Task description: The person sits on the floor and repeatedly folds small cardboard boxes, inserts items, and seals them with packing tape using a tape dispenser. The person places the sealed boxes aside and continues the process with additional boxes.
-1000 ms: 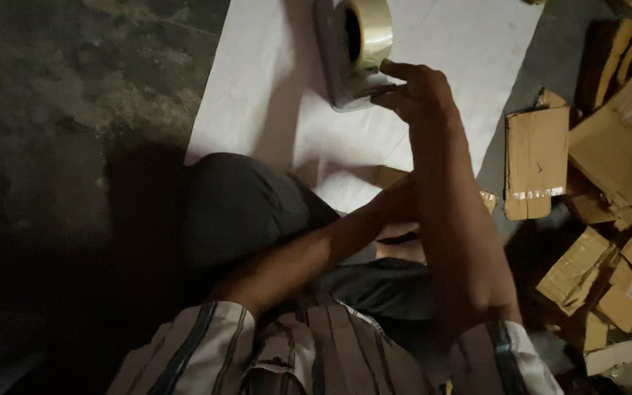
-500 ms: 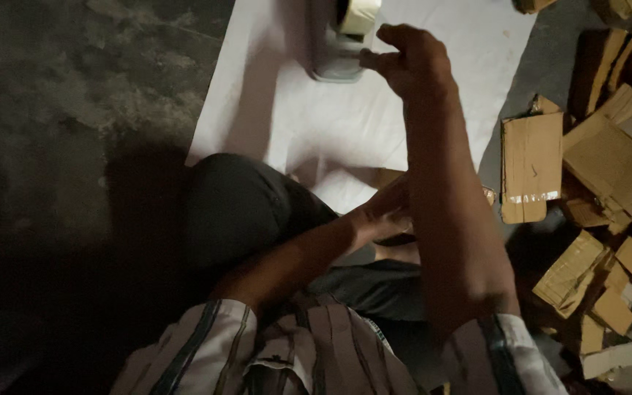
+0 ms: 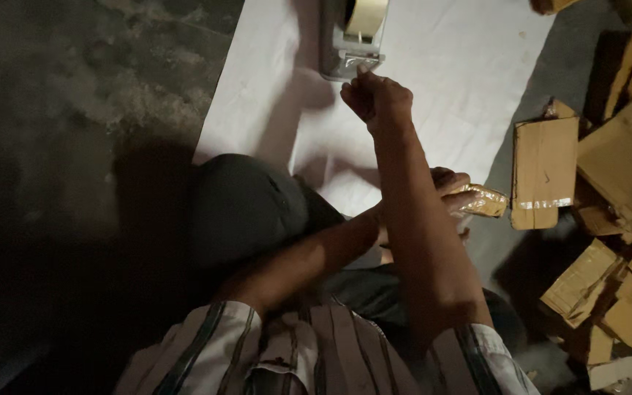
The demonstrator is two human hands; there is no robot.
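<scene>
tape dispenser (image 3: 351,40) sits at the far edge of the white sheet (image 3: 462,80) in front of me, its long axis running away from me toward the top of the view, the cutting end pointing back at me and the roll of tape (image 3: 366,14) standing on edge in its cradle. my right hand (image 3: 378,99) is stretched out to it with the fingers pinched together just at that near end; i cannot tell whether a strip of tape is between them. my left hand (image 3: 448,192) reaches under my right forearm and is closed around a small tape-wrapped parcel (image 3: 483,201), which lies roughly level, its long axis pointing to my right, just past my knee. beside it on the grey floor lies a flat cardboard box (image 3: 544,172), long side running away from me, shut, with a band of tape across its near end. further right is a loose heap of cardboard pieces and small boxes (image 3: 623,219) lying at all angles; what is inside them i cannot see.
</scene>
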